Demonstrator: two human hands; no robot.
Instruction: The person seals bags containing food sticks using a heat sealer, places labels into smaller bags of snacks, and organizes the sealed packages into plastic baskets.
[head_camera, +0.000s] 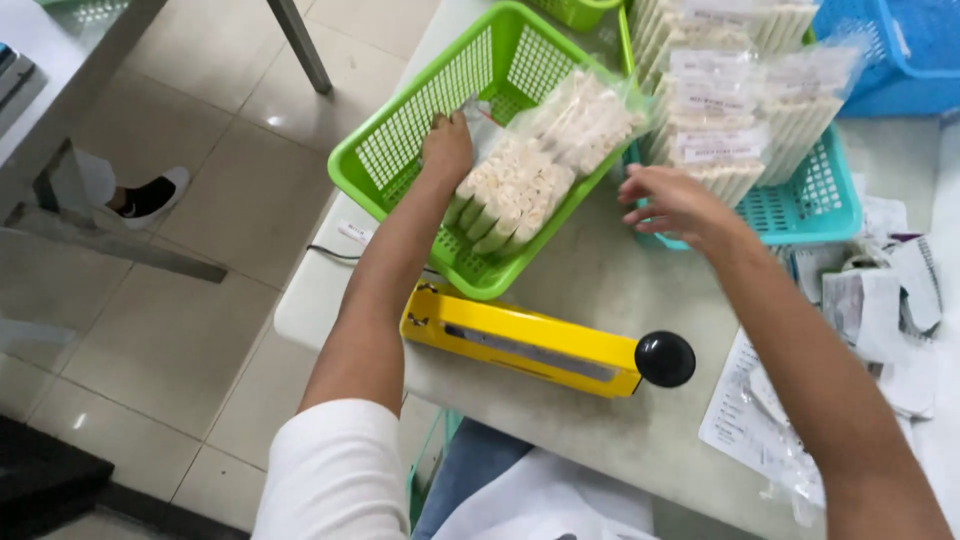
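While the left hand (447, 148) is reaching into the green basket (415, 115), its fingers are closing on the top edge of a clear plastic bag of pale sticks (510, 195), which is lying inside that basket and slanting from its middle toward the near rim. A second clear bag of the same sticks (585, 115) is lying just beyond it, touching it and leaning against the basket's right wall. The right hand (672, 200) is hovering over the grey table (600, 290), its fingers spread and curled loosely, grasping nothing; it is sitting between the green basket and the teal basket (815, 200), close to the teal one's near corner. Stacked bags of sticks with white labels (720, 120) are filling the teal basket and rising well above its rim. A yellow heat sealer (530, 345) with a black knob (665, 359) at its right end is lying across the table just in front of the green basket, under the person's forearms. Loose papers and empty plastic sleeves (860, 320) are lying scattered on the right side of the table. A blue basket (900, 50) is standing at the far right corner. On the tiled floor to the left, another person's foot in a dark shoe (150, 195) is showing beside a table leg.
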